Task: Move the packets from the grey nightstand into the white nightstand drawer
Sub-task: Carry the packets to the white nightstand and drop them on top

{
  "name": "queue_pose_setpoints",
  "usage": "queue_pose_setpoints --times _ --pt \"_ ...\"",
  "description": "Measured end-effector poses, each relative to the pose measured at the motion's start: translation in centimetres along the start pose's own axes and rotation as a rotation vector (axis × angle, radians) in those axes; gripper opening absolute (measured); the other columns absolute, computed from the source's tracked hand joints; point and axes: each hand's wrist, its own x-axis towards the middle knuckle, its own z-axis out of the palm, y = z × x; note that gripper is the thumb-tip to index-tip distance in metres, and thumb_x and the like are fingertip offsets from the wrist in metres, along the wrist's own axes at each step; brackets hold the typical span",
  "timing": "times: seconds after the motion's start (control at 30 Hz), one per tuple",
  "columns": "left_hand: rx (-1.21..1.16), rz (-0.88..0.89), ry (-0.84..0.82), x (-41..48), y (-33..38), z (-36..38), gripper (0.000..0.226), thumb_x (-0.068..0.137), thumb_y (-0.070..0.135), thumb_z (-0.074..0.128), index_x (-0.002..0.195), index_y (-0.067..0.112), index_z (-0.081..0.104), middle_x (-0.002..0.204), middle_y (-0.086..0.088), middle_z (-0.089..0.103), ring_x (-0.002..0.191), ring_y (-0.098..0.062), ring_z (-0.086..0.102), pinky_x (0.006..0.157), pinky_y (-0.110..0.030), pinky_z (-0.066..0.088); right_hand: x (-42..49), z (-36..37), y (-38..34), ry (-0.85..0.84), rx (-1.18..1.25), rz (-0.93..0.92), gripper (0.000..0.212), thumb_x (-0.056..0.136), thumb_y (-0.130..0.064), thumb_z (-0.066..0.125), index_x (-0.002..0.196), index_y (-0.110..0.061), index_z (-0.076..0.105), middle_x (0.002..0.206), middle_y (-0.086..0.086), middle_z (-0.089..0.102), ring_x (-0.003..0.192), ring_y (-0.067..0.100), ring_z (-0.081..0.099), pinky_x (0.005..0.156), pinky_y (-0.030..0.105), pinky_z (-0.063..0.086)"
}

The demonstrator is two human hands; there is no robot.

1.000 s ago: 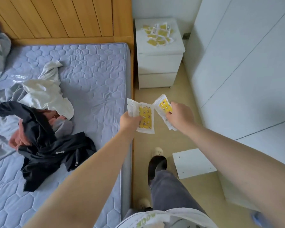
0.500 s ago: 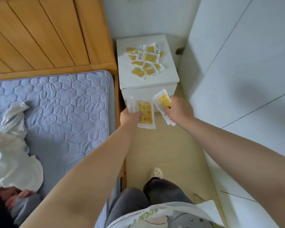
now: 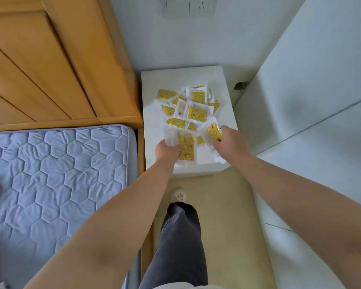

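Note:
My left hand [image 3: 166,152] grips a clear packet with a yellow printed panel [image 3: 187,148]. My right hand [image 3: 230,141] holds another yellow packet [image 3: 213,130], with a clear wrapper hanging below it. Both hands hover over the front half of the white nightstand [image 3: 227,97]. A pile of several yellow and white packets [image 3: 189,107] lies on the nightstand's top, just beyond my hands. The nightstand's drawers are hidden from this angle.
The bed with a lilac quilted mattress [image 3: 56,174] lies to the left, against a wooden headboard [image 3: 50,65]. White wardrobe doors [image 3: 311,101] stand on the right. My leg and shoe [image 3: 178,196] are on the beige floor in front of the nightstand. A wall socket [image 3: 189,6] is above.
I have stepped closer to the white nightstand. Both hands, still holding their packets, have moved from in front of it to above its top by the pile.

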Motion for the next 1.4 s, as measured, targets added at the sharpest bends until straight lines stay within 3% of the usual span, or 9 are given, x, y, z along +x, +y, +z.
queue_pose_setpoints --times 0.2,0.3,0.37,0.43,0.5,0.57,0.7,1.13,1.4 --pt "0.061 -0.031 -0.001 11.7 5.3 1.3 0.025 0.083 0.009 0.066 0.104 0.017 0.055 0.085 0.002 0.058 0.081 -0.02 0.057 0.062 -0.025 0.047 12.6 3.3 -1.1 -0.07 -0.011 0.054 0.008 0.085 -0.01 0.047 0.078 -0.012 0.044 0.064 0.0 0.046 0.063 0.025 0.048 0.046 0.027 0.025" --pt "0.113 -0.061 -0.018 16.0 5.9 2.6 0.027 0.082 0.01 0.066 0.1 0.019 0.048 0.089 0.0 0.055 0.085 -0.024 0.056 0.071 -0.032 0.049 16.9 5.9 -0.6 -0.151 0.054 0.117 0.002 0.091 -0.013 0.046 0.091 -0.013 0.048 0.074 -0.002 0.047 0.073 0.024 0.047 0.057 0.028 0.031" --pt "0.142 -0.053 -0.03 17.9 5.8 3.7 0.034 0.084 0.01 0.065 0.112 0.02 0.049 0.091 0.001 0.055 0.087 -0.024 0.058 0.064 -0.029 0.049 18.9 7.6 -0.2 -0.201 0.132 0.177 0.005 0.092 -0.014 0.049 0.095 -0.012 0.046 0.077 -0.001 0.047 0.077 0.024 0.047 0.063 0.03 0.032" --pt "0.239 -0.006 -0.024 19.4 5.4 4.6 0.059 0.084 0.009 0.064 0.137 0.018 0.039 0.115 -0.002 0.054 0.099 -0.026 0.058 0.062 -0.027 0.049 20.1 9.0 0.1 -0.228 0.183 0.235 0.012 0.091 -0.014 0.051 0.1 -0.008 0.045 0.077 0.001 0.047 0.076 0.024 0.048 0.063 0.03 0.033" --pt "0.405 0.086 0.013 20.2 4.7 5.1 0.084 0.082 0.006 0.068 0.149 0.022 0.02 0.137 -0.006 0.04 0.118 -0.027 0.049 0.079 -0.033 0.052 20.7 10.0 0.3 -0.229 0.196 0.259 0.021 0.09 -0.013 0.052 0.109 -0.006 0.045 0.082 0.004 0.053 0.079 0.026 0.054 0.062 0.032 0.038" --pt "0.609 0.174 0.062 20.5 3.9 5.3 0.099 0.081 0.009 0.072 0.152 0.026 0.005 0.15 -0.007 0.024 0.135 -0.027 0.031 0.103 -0.038 0.041 20.8 10.5 0.3 -0.211 0.195 0.25 0.034 0.088 -0.011 0.053 0.12 -0.007 0.045 0.102 0.009 0.056 0.094 0.029 0.057 0.071 0.037 0.047" --pt "0.932 0.256 0.017 20.0 3.1 5.1 0.093 0.089 0.033 0.064 0.152 0.026 -0.004 0.16 -0.006 -0.006 0.147 -0.029 0.002 0.117 -0.042 0.014 20.2 10.2 -0.2 -0.194 0.196 0.183 0.057 0.086 -0.011 0.058 0.137 -0.006 0.034 0.132 0.014 0.042 0.117 0.03 0.046 0.092 0.041 0.046" --pt "0.973 0.488 0.143 6.0 5.3 3.3 0.068 0.098 0.033 0.044 0.152 0.021 0.006 0.161 -0.004 -0.009 0.148 -0.022 -0.007 0.12 -0.04 0.005 11.0 0.7 -2.0 -0.109 0.148 -0.12 0.055 0.09 -0.017 0.057 0.14 -0.009 0.035 0.139 0.009 0.04 0.126 0.025 0.039 0.095 0.035 0.041" --pt "1.017 0.616 0.389 -9.8 2.4 1.0 0.07 0.098 0.037 0.039 0.153 0.021 -0.002 0.16 -0.005 -0.009 0.147 -0.023 -0.011 0.12 -0.044 0.003 -1.7 -7.0 -2.7 0.06 -0.041 -0.505 0.054 0.088 -0.018 0.056 0.136 -0.005 0.037 0.137 0.011 0.041 0.126 0.03 0.039 0.105 0.038 0.033"
